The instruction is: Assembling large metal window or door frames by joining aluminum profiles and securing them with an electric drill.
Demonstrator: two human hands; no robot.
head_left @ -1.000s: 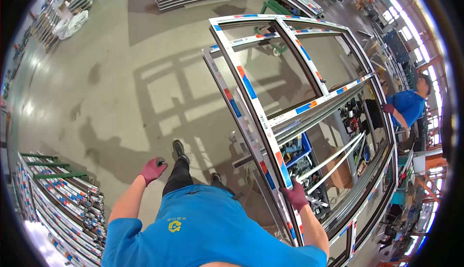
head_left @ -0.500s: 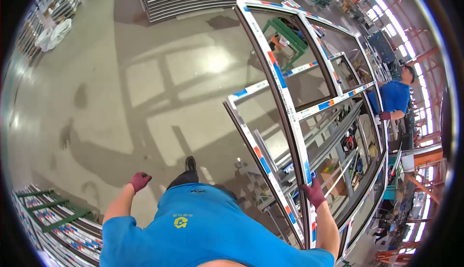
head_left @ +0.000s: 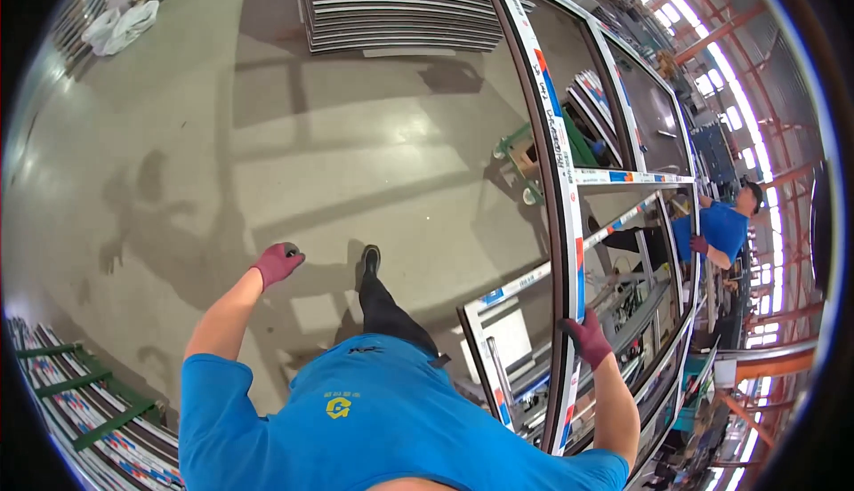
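Observation:
A large white-and-black window frame (head_left: pixel 562 166) with blue and red film strips stands tilted on my right, reaching far ahead. My right hand (head_left: pixel 589 338), in a maroon glove with dark fingers, grips its near upright bar. My left hand (head_left: pixel 280 264), gloved the same way, hangs out over the floor with its fingers curled in. Nothing shows sticking out of it, though its palm is hidden. At the frame's far side, a co-worker (head_left: pixel 722 229) in a blue shirt has a gloved hand (head_left: pixel 699 245) at the frame's edge.
Ahead lies a tall stack of frames (head_left: pixel 400 15). Behind the held frame are a green wheeled cart (head_left: pixel 525 157) and another frame (head_left: pixel 516 286) with metal profiles. A green rack (head_left: pixel 98 393) of profiles stands at lower left, and white wrapping (head_left: pixel 122 28) lies at far left.
I have stepped forward, so the frame stack and the green cart sit differently in view. My left hand has swung forward. The right hand keeps its grip, and the large frame has turned more upright.

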